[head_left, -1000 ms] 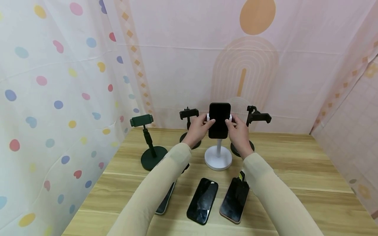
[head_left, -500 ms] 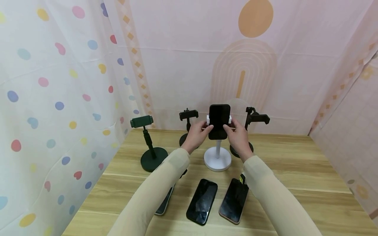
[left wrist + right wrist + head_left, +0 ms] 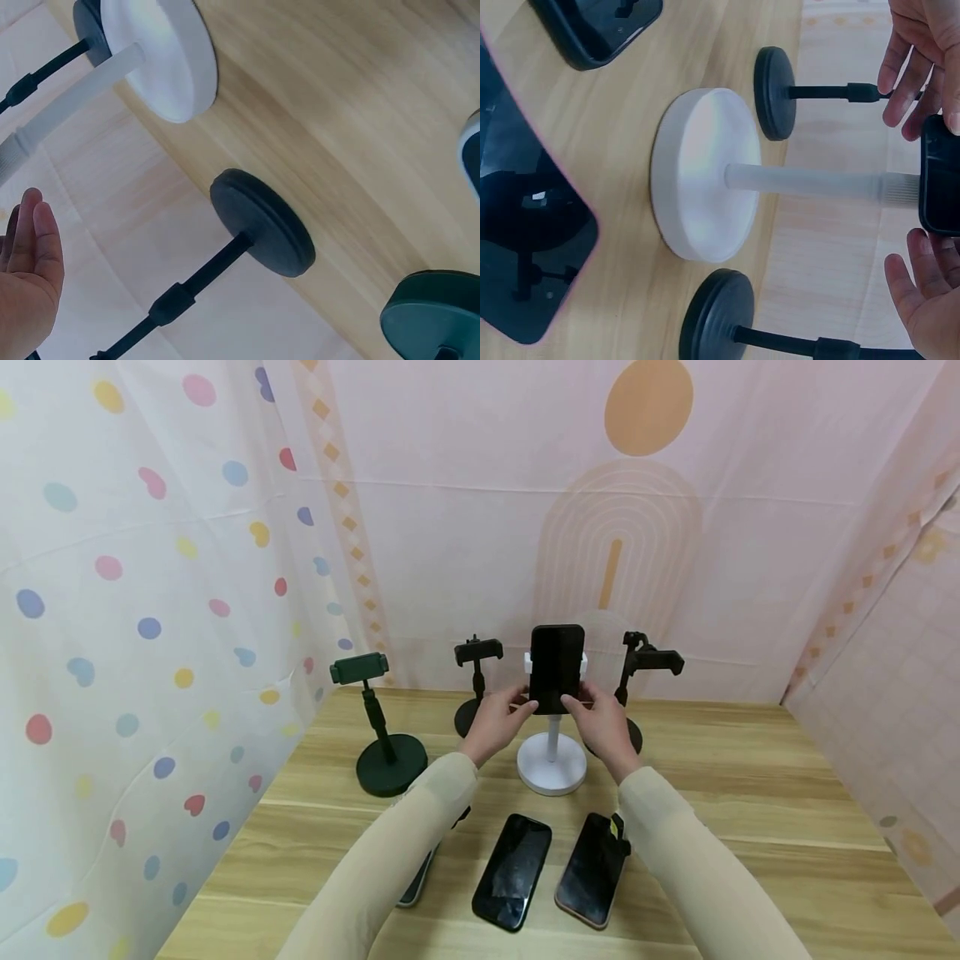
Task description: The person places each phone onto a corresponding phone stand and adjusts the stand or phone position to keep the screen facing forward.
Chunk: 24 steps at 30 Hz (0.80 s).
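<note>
A black smartphone (image 3: pixel 557 664) stands upright in the white phone stand (image 3: pixel 551 768), its screen dark. White clamp arms (image 3: pixel 528 663) show at both long edges. My left hand (image 3: pixel 497 722) holds the phone's lower left corner, thumb on the front and fingers at the side. At the lower right corner my right hand (image 3: pixel 603 722) does likewise, thumb across the front. In the left wrist view the left hand (image 3: pixel 30 277) is partly cut off, fingers close together. The right wrist view shows the phone's lower end (image 3: pixel 939 176) between both hands, above the white stem.
Two black phone stands (image 3: pixel 478 650) (image 3: pixel 654 661) flank the white one, and a dark green stand (image 3: pixel 390 766) is at left. Three phones lie in front: one in the middle (image 3: pixel 512 872), one at right (image 3: pixel 592 872), one (image 3: pixel 417 885) partly under my left sleeve.
Both hands have slid down the phone's edges, from beside the clamp to its lower corners. The phone stays upright in the white stand.
</note>
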{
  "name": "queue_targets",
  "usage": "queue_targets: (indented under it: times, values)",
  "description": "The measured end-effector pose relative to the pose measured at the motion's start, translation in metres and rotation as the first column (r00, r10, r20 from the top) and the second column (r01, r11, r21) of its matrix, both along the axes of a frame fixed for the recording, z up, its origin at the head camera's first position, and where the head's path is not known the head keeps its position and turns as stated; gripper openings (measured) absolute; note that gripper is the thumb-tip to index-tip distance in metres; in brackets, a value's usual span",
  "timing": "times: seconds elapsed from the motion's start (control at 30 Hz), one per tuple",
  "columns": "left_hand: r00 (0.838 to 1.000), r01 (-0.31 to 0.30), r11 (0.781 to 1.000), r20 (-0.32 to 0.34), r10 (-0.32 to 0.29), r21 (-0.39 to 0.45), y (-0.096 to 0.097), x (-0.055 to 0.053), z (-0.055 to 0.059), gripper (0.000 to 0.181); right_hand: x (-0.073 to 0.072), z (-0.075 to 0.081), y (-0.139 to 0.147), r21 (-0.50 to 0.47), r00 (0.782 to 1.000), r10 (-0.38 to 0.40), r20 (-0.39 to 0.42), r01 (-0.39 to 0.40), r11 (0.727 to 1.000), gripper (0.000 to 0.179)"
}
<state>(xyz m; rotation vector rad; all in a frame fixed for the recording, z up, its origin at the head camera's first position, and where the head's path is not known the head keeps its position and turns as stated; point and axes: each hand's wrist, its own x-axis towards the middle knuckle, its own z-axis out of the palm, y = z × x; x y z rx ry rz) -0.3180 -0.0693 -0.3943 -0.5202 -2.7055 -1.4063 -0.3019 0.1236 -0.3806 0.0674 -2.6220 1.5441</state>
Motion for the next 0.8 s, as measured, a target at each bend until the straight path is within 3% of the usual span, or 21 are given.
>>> queue_targets:
  times: [0.27, 0.4, 0.5, 0.6, 0.67, 0.73, 0.8]
  values:
    - [1.000, -0.008, 0.999, 0.022, 0.009, -0.047, -0.002, 0.002, -0.009, 0.045, 0.003, -0.015, 0.001, 0.046, 0.999, 0.020, 0.025, -0.021, 0.999, 0.044]
    - [1.000, -0.005, 0.997, 0.017, 0.006, -0.077, -0.005, 0.002, -0.014, 0.044, 0.006, -0.026, 0.003, 0.111, 0.996, 0.040, 0.082, -0.049, 0.993, 0.054]
    - [1.000, -0.005, 0.994, 0.001, 0.005, -0.107, -0.008, 0.002, -0.018, 0.043, 0.007, -0.036, 0.005, 0.209, 0.990, 0.067, 0.127, -0.093, 0.974, 0.061]
    - [1.000, -0.005, 0.987, -0.012, 0.003, -0.159, -0.011, 0.002, -0.022, 0.041, 0.007, -0.049, 0.007, 0.347, 0.983, 0.102, 0.149, -0.149, 0.926, 0.061]
    - [1.000, -0.008, 0.977, -0.009, 0.007, -0.213, -0.013, 0.003, -0.025, 0.040, 0.008, -0.057, 0.008, 0.447, 0.979, 0.133, 0.156, -0.190, 0.874, 0.061]
    - [1.000, -0.014, 0.959, -0.001, 0.014, -0.285, -0.015, 0.004, -0.026, 0.039, 0.009, -0.064, 0.007, 0.524, 0.973, 0.159, 0.169, -0.226, 0.821, 0.061]
    - [1.000, -0.017, 0.926, 0.007, 0.021, -0.377, -0.016, 0.006, -0.027, 0.041, 0.011, -0.069, 0.007, 0.594, 0.966, 0.194, 0.174, -0.260, 0.761, 0.062]
